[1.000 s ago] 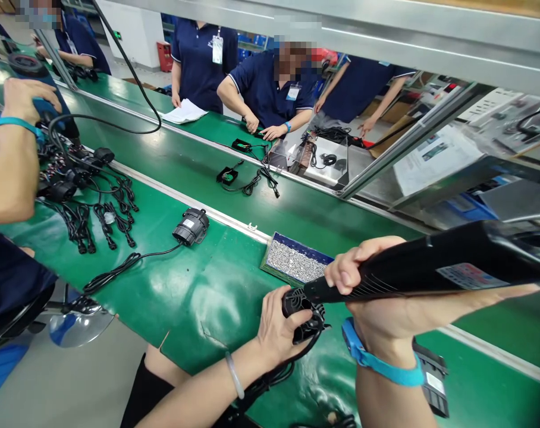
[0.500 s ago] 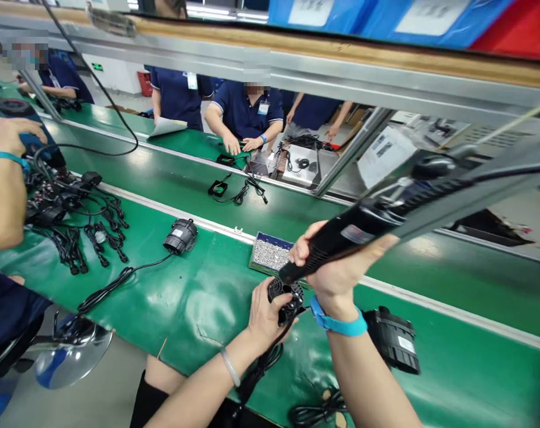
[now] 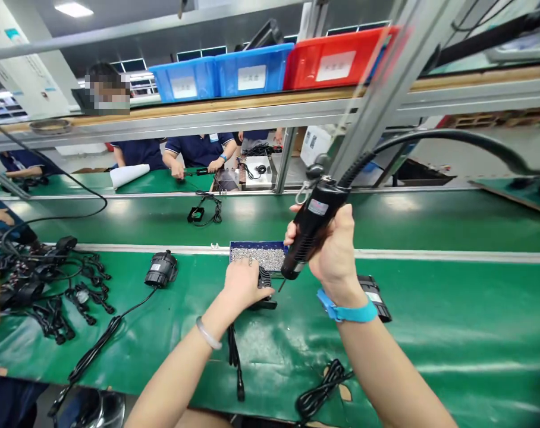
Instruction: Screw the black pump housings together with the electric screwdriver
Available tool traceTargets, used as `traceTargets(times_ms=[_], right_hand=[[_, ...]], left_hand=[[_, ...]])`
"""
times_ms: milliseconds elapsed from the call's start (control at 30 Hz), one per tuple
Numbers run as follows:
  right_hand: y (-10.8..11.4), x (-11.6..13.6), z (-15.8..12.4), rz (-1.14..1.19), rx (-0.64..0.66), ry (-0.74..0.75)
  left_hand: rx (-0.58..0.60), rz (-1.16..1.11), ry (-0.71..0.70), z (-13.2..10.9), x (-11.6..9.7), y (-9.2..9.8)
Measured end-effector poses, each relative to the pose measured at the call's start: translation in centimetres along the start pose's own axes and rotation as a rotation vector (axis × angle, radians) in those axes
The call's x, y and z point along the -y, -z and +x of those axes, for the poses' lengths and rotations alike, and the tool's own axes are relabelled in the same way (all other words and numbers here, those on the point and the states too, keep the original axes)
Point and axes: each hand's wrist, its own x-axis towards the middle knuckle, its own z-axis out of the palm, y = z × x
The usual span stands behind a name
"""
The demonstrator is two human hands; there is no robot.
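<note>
My right hand point(image 3: 335, 249) is wrapped round a black electric screwdriver point(image 3: 312, 223), its thin bit angled down just above the green mat. A corded cable runs from the tool's top up to the right. My left hand point(image 3: 243, 285) is closed on a black ribbed housing point(image 3: 265, 288) resting on the mat, mostly covered by the fingers. Below it hangs a bundled black cable point(image 3: 235, 362). Behind both hands sits a blue tray of small screws point(image 3: 265, 257). The screwdriver's bit is apart from the housing.
Another black housing point(image 3: 162, 269) with its cable lies to the left, near a heap of cabled parts point(image 3: 51, 285). A further housing point(image 3: 376, 296) is behind my right wrist, a coiled cable point(image 3: 321, 392) in front. Bins point(image 3: 254, 70) stand on the shelf; co-workers sit across.
The screwdriver has come off the housing and is held more upright. My left hand has turned the housing over and lowered it to the mat. The view has tilted up.
</note>
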Motion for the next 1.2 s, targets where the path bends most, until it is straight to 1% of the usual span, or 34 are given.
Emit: traceTargets(times_ms=[67,133,200,233,300,400,500,567,633,767,867,1033,1200], right_hand=[[0.0,-0.2,-0.1,0.041,0.029,-0.025],[-0.1,-0.3,-0.2,0.068,0.064,-0.046],[-0.3,-0.4,-0.2,0.095,0.087,-0.054],[-0.4,-0.5,-0.2,0.108,0.095,-0.055],[-0.6,-1.0,-0.2,0.125,0.111,-0.045],[-0.6,-1.6,-0.4,0.111,0.159,-0.043],[-0.3,-1.7,-0.8,0.084,0.198,-0.082],[-0.2,-1.5,-1.2,0.083,0.195,-0.085],[-0.2,-1.3,-1.4,0.095,0.189,-0.056],[-0.4,-1.8,-1.5,0.108,0.211,-0.044],[-0.6,-2.4,-1.6,0.110,0.243,-0.054],[-0.9,-3.0,-2.0,0.098,0.355,-0.033],[-1.0,-3.7,-2.4,0.032,0.381,-0.031]], left_hand=[[0.117,-0.013,-0.185,0.5,0.4,0.7],[0.259,-0.121,-0.399,1.0,1.9,1.4],[0.356,-0.225,-0.529,1.3,3.5,1.7],[0.372,-0.269,-0.554,1.3,4.0,1.6],[0.343,-0.349,-0.543,1.2,4.5,0.9],[0.249,-0.443,-0.455,0.8,4.1,-0.4],[0.231,-0.476,-0.400,0.6,3.7,-0.8],[0.232,-0.486,-0.403,0.5,3.6,-0.8],[0.223,-0.494,-0.414,0.5,3.6,-0.7],[0.205,-0.491,-0.418,0.5,3.9,-1.1],[0.184,-0.483,-0.430,0.5,4.1,-1.7],[0.135,-0.474,-0.424,0.3,4.4,-2.7],[0.117,-0.483,-0.388,-0.1,4.4,-2.8]])
